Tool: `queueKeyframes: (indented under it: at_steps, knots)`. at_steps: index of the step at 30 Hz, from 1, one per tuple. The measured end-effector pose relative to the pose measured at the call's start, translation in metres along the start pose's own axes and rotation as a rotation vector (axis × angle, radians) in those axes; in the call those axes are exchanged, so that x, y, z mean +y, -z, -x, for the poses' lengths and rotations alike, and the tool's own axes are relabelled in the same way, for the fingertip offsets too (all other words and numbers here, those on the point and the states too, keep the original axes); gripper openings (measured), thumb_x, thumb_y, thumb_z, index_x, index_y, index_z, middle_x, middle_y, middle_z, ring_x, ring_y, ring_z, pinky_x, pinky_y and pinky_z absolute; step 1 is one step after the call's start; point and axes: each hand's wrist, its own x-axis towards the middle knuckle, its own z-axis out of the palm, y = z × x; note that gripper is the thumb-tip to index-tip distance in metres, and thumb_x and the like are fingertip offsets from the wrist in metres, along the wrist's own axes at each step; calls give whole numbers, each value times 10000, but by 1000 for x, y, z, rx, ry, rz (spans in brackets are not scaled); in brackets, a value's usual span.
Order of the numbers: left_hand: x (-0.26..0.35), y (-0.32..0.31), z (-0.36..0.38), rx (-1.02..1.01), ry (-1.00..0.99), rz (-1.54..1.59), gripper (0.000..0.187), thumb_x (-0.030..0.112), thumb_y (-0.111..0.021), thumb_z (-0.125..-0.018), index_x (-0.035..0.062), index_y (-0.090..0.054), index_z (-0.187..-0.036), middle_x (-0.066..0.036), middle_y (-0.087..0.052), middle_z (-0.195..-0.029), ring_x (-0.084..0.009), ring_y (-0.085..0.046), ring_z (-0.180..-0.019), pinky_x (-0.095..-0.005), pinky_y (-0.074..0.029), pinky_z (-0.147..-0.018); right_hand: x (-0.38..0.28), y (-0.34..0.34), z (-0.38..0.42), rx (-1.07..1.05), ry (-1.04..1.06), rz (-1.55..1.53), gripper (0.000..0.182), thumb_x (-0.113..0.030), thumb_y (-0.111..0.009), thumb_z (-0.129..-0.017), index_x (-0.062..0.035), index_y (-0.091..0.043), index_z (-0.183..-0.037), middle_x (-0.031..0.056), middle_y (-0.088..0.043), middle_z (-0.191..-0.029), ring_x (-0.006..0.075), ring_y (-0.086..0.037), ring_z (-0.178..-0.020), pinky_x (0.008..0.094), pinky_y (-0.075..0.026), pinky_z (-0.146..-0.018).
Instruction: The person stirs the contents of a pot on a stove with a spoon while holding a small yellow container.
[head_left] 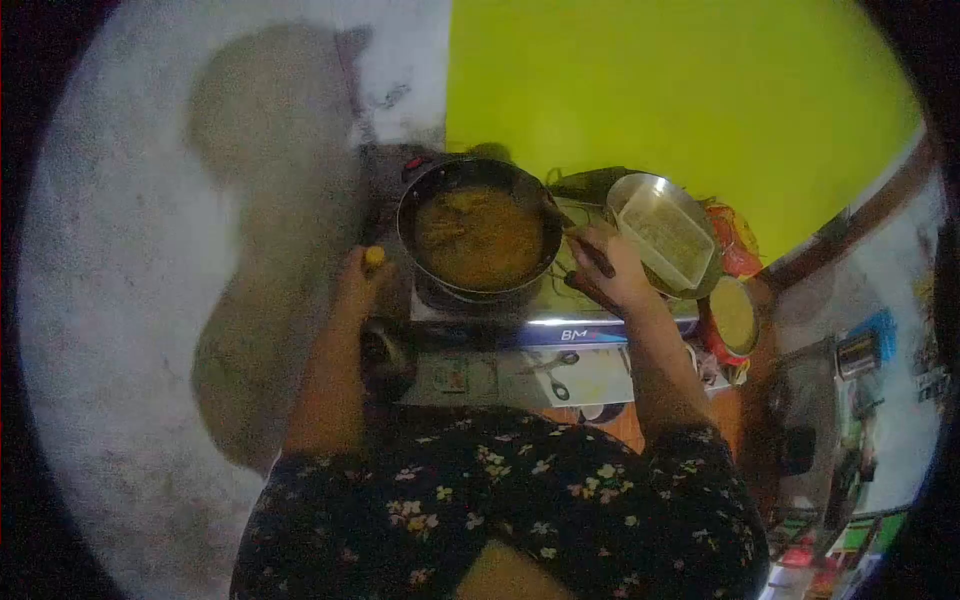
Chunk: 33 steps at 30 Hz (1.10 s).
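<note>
A dark round pan (408,232) stands on the stove (575,333), with orange-brown food (480,240) in it. Left of the pan, my left hand (368,275) is closed around a small yellow object (374,256), whose kind I cannot make out. At the pan's right side, my right hand (612,268) grips the dark handle of a utensil (598,255) that reaches toward the pan's right rim. The utensil's far end is hard to see.
Right of my right hand are a metal tray (635,188) holding a clear rectangular container (668,238) and a round open tub (733,318). A red bag (733,240) lies behind the tub. A yellow-green wall (660,90) rises behind the stove.
</note>
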Motion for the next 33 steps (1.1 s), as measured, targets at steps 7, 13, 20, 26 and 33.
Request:
queueKeyframes:
  at_steps: [7, 13, 20, 26, 33]
  knots:
    - [-14, -6, -9, 16, -1, -78, 711, 430, -720, -823, 62, -414, -1349, -188, -483, -1359, -327, -465, -1265, -434, -374, -1036, 18, -19, 0, -3, -100, -53, 143, -74, -636, -835, -32, -692, -960, 156, -642, -814, 273, -635, -684, 356, -488, -627]
    - [-5, -1, -5, -11, -35, 24, 628, 403, -721, -827, 61, -448, -1278, -189, -507, -1319, -336, -486, -1234, -445, -383, -1013, 11, -37, 2, 3, -568, -637, 160, -156, -641, -873, -14, -697, -921, 71, -672, -786, 137, -609, -629, 275, -467, -549]
    - [-43, -25, -26, 206, -121, -107, 488, 314, -715, -841, 67, -484, -1192, -157, -547, -1204, -322, -539, -1122, -424, -425, -941, 16, -53, -3, 76, -510, -783, 172, -118, -643, -889, 32, -691, -957, 96, -692, -803, 133, -659, -719, 261, -516, -634]
    - [-9, -2, -14, -14, -75, -54, 516, 320, -722, -835, 73, -485, -1222, -150, -553, -1219, -323, -540, -1138, -426, -424, -965, -2, -37, -1, 48, -429, -688, 153, -94, -648, -880, 28, -692, -961, 93, -691, -844, 137, -651, -721, 248, -515, -663]
    - [-32, -18, -19, 122, -100, -26, 616, 381, -722, -831, 43, -447, -1266, -180, -525, -1250, -334, -499, -1190, -426, -386, -1010, -29, -13, 0, -32, -220, -563, 114, -66, -651, -851, 7, -697, -924, 111, -683, -842, 180, -648, -759, 300, -499, -665]
